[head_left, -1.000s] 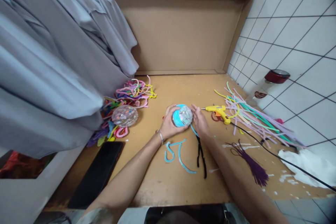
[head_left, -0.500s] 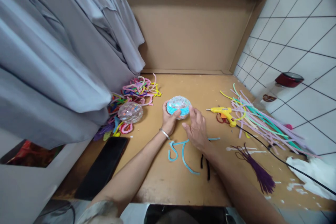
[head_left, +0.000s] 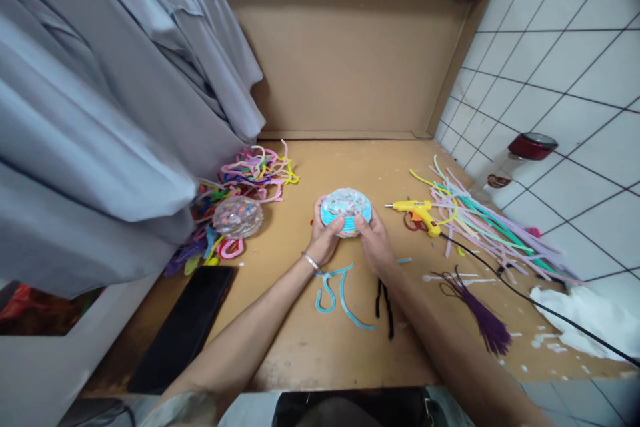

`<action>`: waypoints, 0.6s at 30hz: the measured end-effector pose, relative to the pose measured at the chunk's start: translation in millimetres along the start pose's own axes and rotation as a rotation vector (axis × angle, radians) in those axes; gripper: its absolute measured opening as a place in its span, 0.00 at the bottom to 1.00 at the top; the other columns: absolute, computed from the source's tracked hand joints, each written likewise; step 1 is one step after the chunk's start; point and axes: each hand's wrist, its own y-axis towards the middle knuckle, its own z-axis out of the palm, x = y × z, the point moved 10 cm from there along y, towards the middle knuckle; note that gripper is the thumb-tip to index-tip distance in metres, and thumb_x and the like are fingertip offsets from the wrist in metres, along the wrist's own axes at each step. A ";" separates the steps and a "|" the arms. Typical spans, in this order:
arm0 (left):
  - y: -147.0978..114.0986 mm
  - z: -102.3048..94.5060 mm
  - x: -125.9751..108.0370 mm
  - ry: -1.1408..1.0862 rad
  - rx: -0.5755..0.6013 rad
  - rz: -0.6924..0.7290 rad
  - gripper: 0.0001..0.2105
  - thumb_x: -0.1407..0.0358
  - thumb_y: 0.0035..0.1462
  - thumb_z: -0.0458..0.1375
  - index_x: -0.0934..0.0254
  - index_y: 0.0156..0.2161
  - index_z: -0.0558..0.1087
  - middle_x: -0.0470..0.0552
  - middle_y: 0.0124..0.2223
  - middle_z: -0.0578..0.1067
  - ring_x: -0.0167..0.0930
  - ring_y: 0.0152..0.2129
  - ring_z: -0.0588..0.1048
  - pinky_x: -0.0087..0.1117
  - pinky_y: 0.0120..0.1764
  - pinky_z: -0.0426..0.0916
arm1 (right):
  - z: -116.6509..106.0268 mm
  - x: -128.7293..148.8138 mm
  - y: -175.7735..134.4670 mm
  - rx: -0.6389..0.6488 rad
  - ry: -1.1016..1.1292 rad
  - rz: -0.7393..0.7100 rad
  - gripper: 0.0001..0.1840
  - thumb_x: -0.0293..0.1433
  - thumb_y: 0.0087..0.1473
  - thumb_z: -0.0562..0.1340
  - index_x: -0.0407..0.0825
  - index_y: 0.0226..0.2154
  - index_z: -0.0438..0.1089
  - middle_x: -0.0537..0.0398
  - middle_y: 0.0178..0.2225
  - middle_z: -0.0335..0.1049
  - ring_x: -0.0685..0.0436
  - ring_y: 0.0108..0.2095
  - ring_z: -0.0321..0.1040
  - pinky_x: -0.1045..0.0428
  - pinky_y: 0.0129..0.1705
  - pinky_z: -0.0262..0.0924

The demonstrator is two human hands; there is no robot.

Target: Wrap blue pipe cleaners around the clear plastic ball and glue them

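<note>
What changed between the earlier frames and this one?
The blue-banded round piece, its clear end first facing right, has been tipped so that end faces up. The right hand now grips its right side; the left hand still holds the left. The glue gun, phone and purple bundle stayed put.

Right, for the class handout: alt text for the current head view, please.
A person's left hand and right hand hold a blue-banded round object at a table; a yellow glue gun lies to the right, a phone to the left.
</note>
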 end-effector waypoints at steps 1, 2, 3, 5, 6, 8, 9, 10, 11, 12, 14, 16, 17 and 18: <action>0.0 0.4 -1.0 -0.004 0.004 -0.001 0.40 0.52 0.37 0.76 0.55 0.55 0.65 0.51 0.50 0.76 0.36 0.46 0.77 0.38 0.52 0.72 | 0.1 2.0 -0.3 -0.006 0.012 0.006 0.30 0.49 0.46 0.72 0.52 0.47 0.72 0.50 0.50 0.77 0.38 0.50 0.74 0.41 0.58 0.66; 0.0 0.7 -1.9 -0.008 0.009 -0.001 0.40 0.51 0.37 0.76 0.55 0.55 0.65 0.52 0.51 0.76 0.37 0.47 0.77 0.39 0.53 0.71 | -1.4 3.6 -0.1 -0.018 0.020 0.007 0.28 0.49 0.46 0.71 0.52 0.45 0.72 0.51 0.48 0.78 0.38 0.49 0.74 0.42 0.57 0.67; -0.1 1.3 -2.3 -0.010 0.016 0.000 0.41 0.51 0.37 0.76 0.55 0.56 0.65 0.52 0.51 0.75 0.38 0.49 0.76 0.40 0.53 0.71 | -4.5 5.0 0.8 -0.039 0.025 0.003 0.27 0.49 0.46 0.71 0.52 0.44 0.72 0.52 0.47 0.78 0.39 0.48 0.74 0.42 0.57 0.67; -0.7 3.7 -1.2 -0.013 0.035 -0.007 0.41 0.50 0.37 0.76 0.56 0.56 0.65 0.54 0.53 0.75 0.40 0.51 0.76 0.42 0.55 0.70 | -14.5 6.1 3.7 -0.099 0.018 -0.002 0.26 0.51 0.45 0.70 0.52 0.40 0.71 0.54 0.43 0.79 0.40 0.46 0.75 0.43 0.55 0.68; -1.3 5.4 0.3 -0.016 0.048 -0.015 0.42 0.50 0.37 0.75 0.56 0.56 0.65 0.54 0.54 0.75 0.40 0.51 0.75 0.42 0.56 0.70 | -20.5 5.6 5.2 -0.134 0.009 0.000 0.25 0.52 0.45 0.70 0.52 0.38 0.70 0.55 0.41 0.79 0.41 0.44 0.75 0.43 0.54 0.69; -2.4 9.8 4.1 -0.019 0.073 -0.038 0.42 0.49 0.38 0.75 0.57 0.57 0.65 0.56 0.55 0.75 0.41 0.53 0.75 0.43 0.56 0.69 | -29.2 2.7 7.3 -0.180 -0.007 0.018 0.25 0.55 0.47 0.67 0.53 0.35 0.68 0.57 0.38 0.78 0.42 0.42 0.74 0.43 0.51 0.70; -2.9 11.7 5.7 -0.019 0.082 -0.049 0.41 0.49 0.38 0.75 0.57 0.57 0.65 0.56 0.55 0.75 0.41 0.53 0.75 0.44 0.57 0.69 | -30.3 1.2 7.6 -0.180 -0.015 0.024 0.25 0.56 0.48 0.66 0.53 0.35 0.67 0.57 0.39 0.78 0.42 0.43 0.74 0.43 0.51 0.70; -3.1 12.8 6.8 -0.018 0.083 -0.056 0.41 0.48 0.39 0.74 0.58 0.57 0.65 0.57 0.55 0.75 0.42 0.54 0.74 0.44 0.57 0.69 | -29.3 0.5 7.1 -0.170 -0.024 0.021 0.26 0.57 0.49 0.65 0.53 0.37 0.67 0.56 0.40 0.78 0.41 0.44 0.74 0.42 0.52 0.69; -3.2 13.0 7.2 -0.015 0.077 -0.058 0.41 0.48 0.39 0.74 0.58 0.57 0.65 0.57 0.55 0.75 0.42 0.54 0.74 0.45 0.57 0.69 | -26.5 0.4 6.0 -0.150 -0.035 0.008 0.27 0.57 0.49 0.65 0.53 0.40 0.68 0.54 0.43 0.78 0.41 0.46 0.74 0.42 0.54 0.68; -3.2 12.4 7.0 -0.011 0.064 -0.054 0.41 0.47 0.40 0.73 0.58 0.57 0.65 0.57 0.55 0.75 0.43 0.54 0.74 0.45 0.57 0.69 | -22.0 0.5 4.1 -0.122 -0.051 -0.008 0.29 0.56 0.49 0.65 0.53 0.44 0.68 0.52 0.47 0.77 0.40 0.49 0.73 0.42 0.56 0.67; -3.5 9.3 5.3 0.006 0.031 -0.034 0.40 0.47 0.40 0.73 0.57 0.57 0.65 0.57 0.55 0.75 0.42 0.53 0.75 0.45 0.56 0.69 | -13.3 0.7 -0.9 -0.083 -0.093 -0.040 0.34 0.53 0.47 0.69 0.53 0.51 0.66 0.50 0.53 0.74 0.39 0.53 0.71 0.41 0.59 0.65; -4.3 6.4 4.5 0.028 0.013 -0.022 0.41 0.48 0.40 0.73 0.56 0.57 0.64 0.56 0.56 0.74 0.41 0.52 0.75 0.44 0.55 0.70 | -10.2 0.4 -5.3 -0.096 -0.115 -0.053 0.39 0.48 0.42 0.73 0.53 0.54 0.64 0.49 0.54 0.74 0.38 0.53 0.71 0.41 0.59 0.65; -4.7 5.3 4.8 0.038 0.010 -0.022 0.41 0.48 0.39 0.74 0.56 0.58 0.64 0.55 0.56 0.74 0.40 0.51 0.76 0.43 0.55 0.71 | -10.3 0.1 -6.3 -0.109 -0.107 -0.049 0.39 0.46 0.41 0.75 0.53 0.54 0.64 0.49 0.53 0.75 0.38 0.52 0.72 0.40 0.59 0.66; -4.9 4.4 5.4 0.047 0.011 -0.026 0.42 0.49 0.39 0.74 0.55 0.58 0.64 0.55 0.56 0.74 0.40 0.50 0.76 0.42 0.54 0.71 | -10.8 -0.5 -6.3 -0.116 -0.083 -0.039 0.39 0.46 0.41 0.75 0.53 0.53 0.65 0.49 0.52 0.76 0.38 0.50 0.73 0.40 0.57 0.67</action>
